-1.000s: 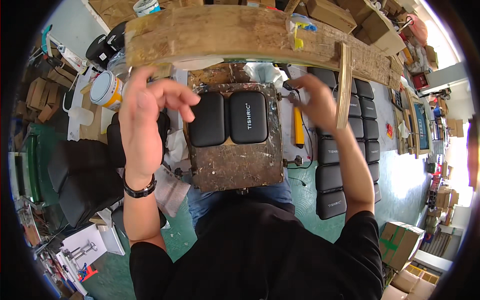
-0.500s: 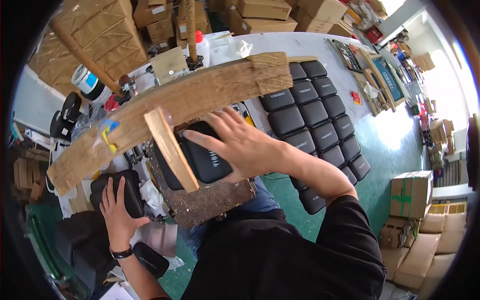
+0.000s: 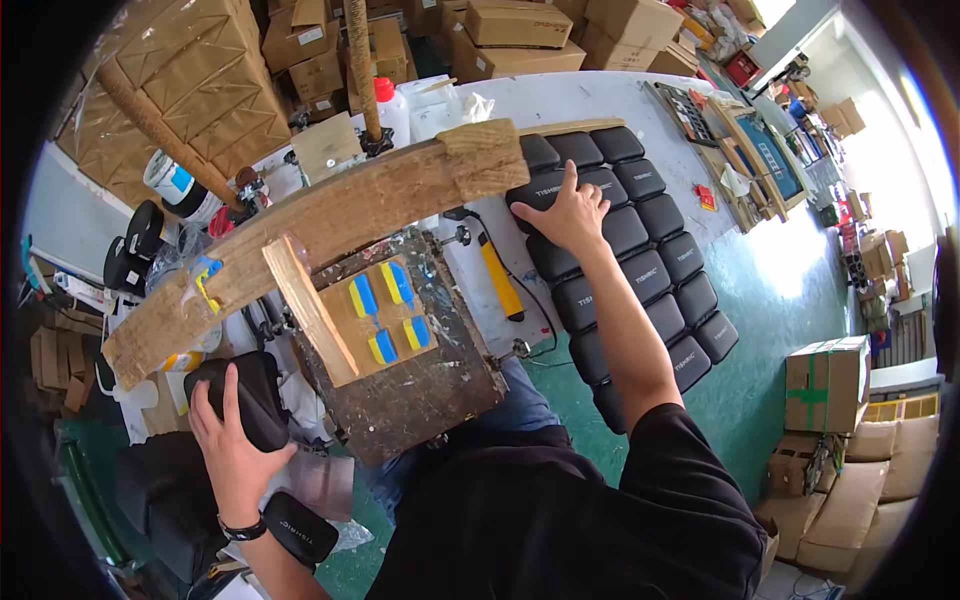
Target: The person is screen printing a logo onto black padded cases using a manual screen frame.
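My left hand [image 3: 235, 440] grips a black zip-type case [image 3: 256, 400] at the left, its fingers over the top and its thumb along the near side. My right hand [image 3: 572, 215] is over the rows of black cases [image 3: 640, 275] on the right, fingers apart, above or touching a case in the second row; contact is hard to tell. Between my hands is a paint-spattered board [image 3: 415, 395]. On it lies a tan plate [image 3: 385, 355] with several blue and yellow pads [image 3: 383, 347], bordered by a wooden strip [image 3: 310, 312].
A thick wooden beam [image 3: 330, 220] crosses above the board's far side. A yellow-handled tool [image 3: 500, 278] with a cord lies right of the board. Another black case [image 3: 300, 528] is beside my left forearm. Cardboard boxes [image 3: 520, 50] stand behind the white table [image 3: 580, 92].
My right hand has moved from the board to the case rows at the right. The black case it covered is gone from the board, exposing the padded plate. My left hand stays on its case.
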Demonstrator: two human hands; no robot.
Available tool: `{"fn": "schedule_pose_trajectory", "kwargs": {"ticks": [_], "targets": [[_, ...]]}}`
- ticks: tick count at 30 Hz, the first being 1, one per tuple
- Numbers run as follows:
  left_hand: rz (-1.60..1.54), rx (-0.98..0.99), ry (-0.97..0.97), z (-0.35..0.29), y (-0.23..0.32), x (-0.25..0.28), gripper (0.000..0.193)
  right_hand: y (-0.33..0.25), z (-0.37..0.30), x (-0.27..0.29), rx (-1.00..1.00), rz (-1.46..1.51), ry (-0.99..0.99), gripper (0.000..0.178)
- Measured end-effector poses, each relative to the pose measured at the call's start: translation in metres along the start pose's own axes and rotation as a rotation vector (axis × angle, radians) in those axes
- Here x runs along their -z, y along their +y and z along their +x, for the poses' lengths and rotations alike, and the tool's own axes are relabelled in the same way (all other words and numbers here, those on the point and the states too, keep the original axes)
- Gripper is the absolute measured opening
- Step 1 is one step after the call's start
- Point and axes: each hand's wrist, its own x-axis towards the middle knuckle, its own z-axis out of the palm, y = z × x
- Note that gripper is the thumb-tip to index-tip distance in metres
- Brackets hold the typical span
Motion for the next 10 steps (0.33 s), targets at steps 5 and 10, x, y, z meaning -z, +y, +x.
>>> {"fn": "schedule_pose_trajectory", "kwargs": {"ticks": [5,10], "targets": [[-0.234,-0.244,-0.061,0.043,0.085,0.024,0.131,0.008,-0.003,0.000,0.017,0.020,0.053,0.124],[-0.222,-0.475,0.045,0.103,0.144,-0.032,0.133,0.039,-0.017,0.010,0.273,0.154,0.350,0.104]]}}
